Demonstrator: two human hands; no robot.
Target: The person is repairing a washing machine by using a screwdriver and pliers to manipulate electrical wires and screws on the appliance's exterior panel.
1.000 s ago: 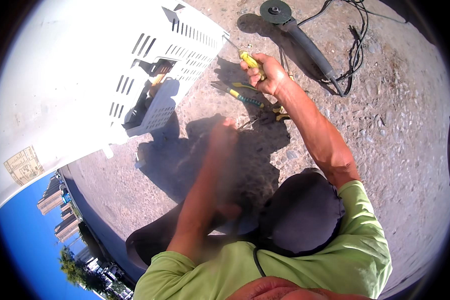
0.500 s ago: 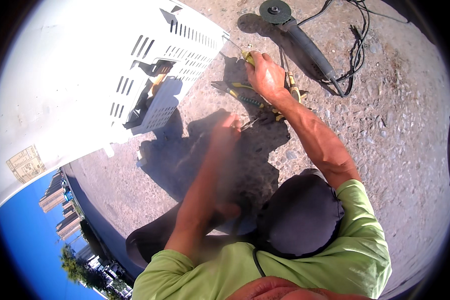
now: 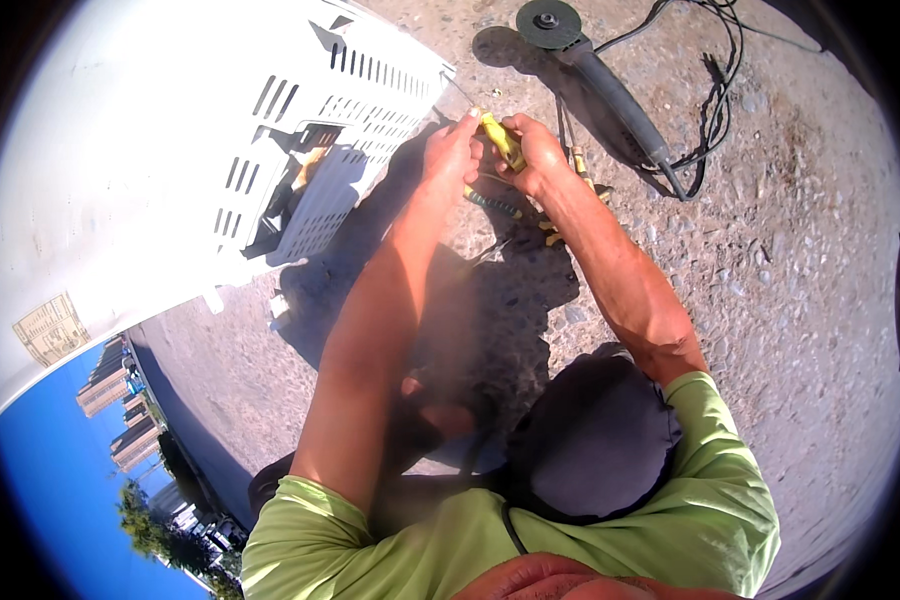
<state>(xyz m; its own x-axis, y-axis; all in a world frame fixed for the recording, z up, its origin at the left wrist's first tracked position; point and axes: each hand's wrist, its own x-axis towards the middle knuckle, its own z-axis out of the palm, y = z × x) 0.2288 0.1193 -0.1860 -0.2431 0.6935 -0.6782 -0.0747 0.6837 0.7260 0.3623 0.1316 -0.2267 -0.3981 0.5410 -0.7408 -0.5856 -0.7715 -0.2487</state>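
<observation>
Screwdriver: the yellow-handled screwdriver (image 3: 500, 140) is at the upper middle of the frame, its thin shaft slanting up-left to the corner of the white slotted housing (image 3: 120, 190); whether the tip sits in a screw or slot is too small to tell.
Right hand: the person's right hand (image 3: 536, 152) is wrapped around the handle, gripping it.
Left hand: the left hand (image 3: 451, 154) is curled at the handle's front end, thumb close to the shaft; whether it grips or only steadies cannot be told.
Alignment: shaft and handle are best held in one straight line with the point of contact, since a tilted tip would probably slip.
Force: steady pressure along the shaft, with small wrist turns, likely serves better than side prying.
Fingers: the left fingertips are safest behind the tip, clear of the housing's edge.
Elbow room: the green-handled pliers (image 3: 492, 203) lie below the hands and the angle grinder (image 3: 615, 100) upper right; both are best left undisturbed.
</observation>
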